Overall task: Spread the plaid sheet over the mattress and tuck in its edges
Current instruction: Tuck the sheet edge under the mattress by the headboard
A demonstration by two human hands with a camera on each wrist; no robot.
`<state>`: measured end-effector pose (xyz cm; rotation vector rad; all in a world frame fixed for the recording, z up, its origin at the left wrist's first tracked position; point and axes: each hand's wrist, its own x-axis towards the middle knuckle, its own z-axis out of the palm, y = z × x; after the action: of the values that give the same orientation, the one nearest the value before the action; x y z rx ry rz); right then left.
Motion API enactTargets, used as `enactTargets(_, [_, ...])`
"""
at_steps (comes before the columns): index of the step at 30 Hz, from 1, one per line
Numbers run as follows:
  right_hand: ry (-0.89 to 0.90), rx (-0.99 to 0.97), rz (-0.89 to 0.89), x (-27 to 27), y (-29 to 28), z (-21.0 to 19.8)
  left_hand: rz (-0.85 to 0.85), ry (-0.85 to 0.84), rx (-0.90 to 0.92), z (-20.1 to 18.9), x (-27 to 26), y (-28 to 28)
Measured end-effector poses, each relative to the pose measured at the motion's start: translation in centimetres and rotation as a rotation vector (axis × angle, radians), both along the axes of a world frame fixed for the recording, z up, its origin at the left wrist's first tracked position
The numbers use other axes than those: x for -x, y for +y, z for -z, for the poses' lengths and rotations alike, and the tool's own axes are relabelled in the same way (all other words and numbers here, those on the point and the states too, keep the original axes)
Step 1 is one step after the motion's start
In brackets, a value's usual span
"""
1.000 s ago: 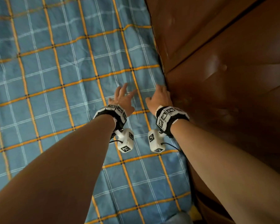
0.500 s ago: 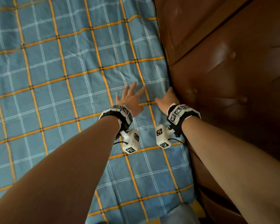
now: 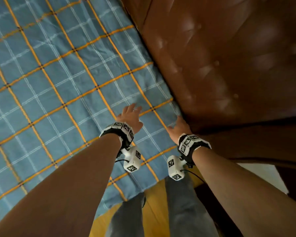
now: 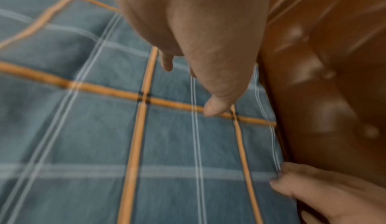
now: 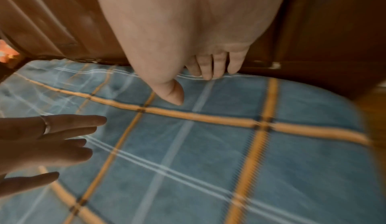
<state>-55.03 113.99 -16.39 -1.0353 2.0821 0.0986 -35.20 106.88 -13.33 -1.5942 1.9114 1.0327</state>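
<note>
The blue plaid sheet (image 3: 58, 82) with orange lines lies flat over the mattress, up to the brown padded headboard (image 3: 229, 57). My left hand (image 3: 135, 113) is open, fingers spread and straight over the sheet (image 5: 52, 141), a ring on one finger. My right hand (image 3: 177, 124) is at the seam where the sheet meets the headboard. Its fingertips (image 5: 211, 72) press down on the sheet's edge by the gap, while the thumb (image 5: 173, 93) points down apart from them. The wrist views are blurred. Nothing is pinched in either hand.
The sheet's near edge hangs over the bed corner above the yellow wooden floor (image 3: 154, 211). My legs in grey trousers (image 3: 183, 202) stand by that corner. A dark wooden frame (image 3: 255, 142) runs right of the right wrist, with a pale surface (image 3: 263, 175) below it.
Both hands have slid along the headboard seam toward the bed's near corner. The view has tipped down, so the floor and my legs now show.
</note>
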Motion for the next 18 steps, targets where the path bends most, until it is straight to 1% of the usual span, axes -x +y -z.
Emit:
enactTargets(3, [0.013, 0.027, -0.121, 0.8, 4.2, 1.6, 0.09, 0.009, 0.009, 1.7, 2.2, 4.3])
enactTargets(4, [0.027, 0.08, -0.115, 0.7, 4.1, 1.6, 0.104, 0.007, 0.005, 2.1, 2.5, 4.9])
enactTargets(7, [0.076, 0.197, -0.021, 0.6, 5.9, 2.6, 0.199, -0.054, 0.022, 4.2, 4.1, 8.4])
enactTargets(10, [0.025, 0.222, 0.046, 1.4, 8.4, 2.9, 0.249, -0.062, 0.041, 5.2, 4.4, 9.7])
enactTargets(13, [-0.081, 0.247, 0.11, 2.9, 10.2, 2.6, 0.209, -0.009, 0.025, 4.3, 4.2, 10.3])
enactTargets(15, [-0.138, 0.222, 0.162, 3.6, 11.4, 1.7, 0.139, 0.035, 0.032, 3.2, 4.6, 11.2])
enactTargets(17, [-0.156, 0.173, 0.263, 4.3, 13.1, 0.9, 0.063, 0.047, 0.083, 1.9, 5.1, 12.5])
enactTargets(18, [-0.13, 0.136, 0.326, 4.7, 14.0, 0.7, 0.024, 0.043, 0.109, 1.3, 5.3, 13.1])
